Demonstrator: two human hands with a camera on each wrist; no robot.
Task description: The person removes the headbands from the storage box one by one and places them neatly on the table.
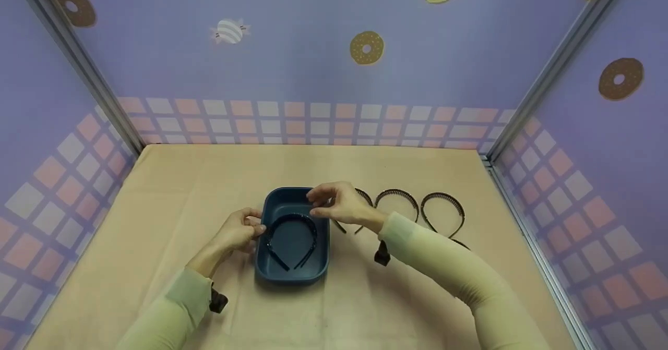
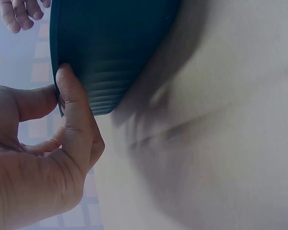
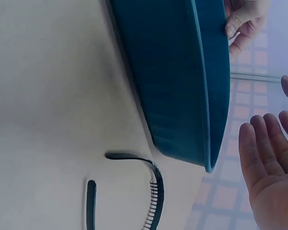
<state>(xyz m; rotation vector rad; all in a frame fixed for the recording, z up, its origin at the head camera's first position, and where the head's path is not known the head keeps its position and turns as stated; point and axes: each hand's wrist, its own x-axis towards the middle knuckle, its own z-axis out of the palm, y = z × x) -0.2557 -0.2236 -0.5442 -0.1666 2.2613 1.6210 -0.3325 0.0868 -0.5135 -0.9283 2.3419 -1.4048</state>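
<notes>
Head camera looked down on a beige cloth-covered table (image 1: pixel 156 193), where I had a dark teal tray (image 1: pixel 276 272) in front of me with one dark toothed headband (image 1: pixel 291 232) lying inside it, arch toward twelve o'clock and both tips toward six. My left hand (image 1: pixel 237 232) pinched the tray's rim at nine o'clock; the left wrist view showed my thumb (image 2: pixel 74 120) pressed on the ribbed outer wall with the fingers curled over the inside. My right hand (image 1: pixel 339 204) hovered over the tray's corner at about one o'clock, fingers relaxed and spread, holding nothing; the right wrist view confirmed an empty palm (image 3: pixel 273 167) just beside the rim. Three more headbands lay in a row at three o'clock of the tray: the nearest one (image 1: pixel 360 204) partly under my right wrist, then a middle one (image 1: pixel 397 201), then the far one (image 1: pixel 443 212), none of them touching the tray.

To do this well, I judged the left pinch should stay firm enough that the tray would not slide on the cloth, while the right hand took a headband by the top of its arch and kept the teeth clear of the one already inside.
</notes>
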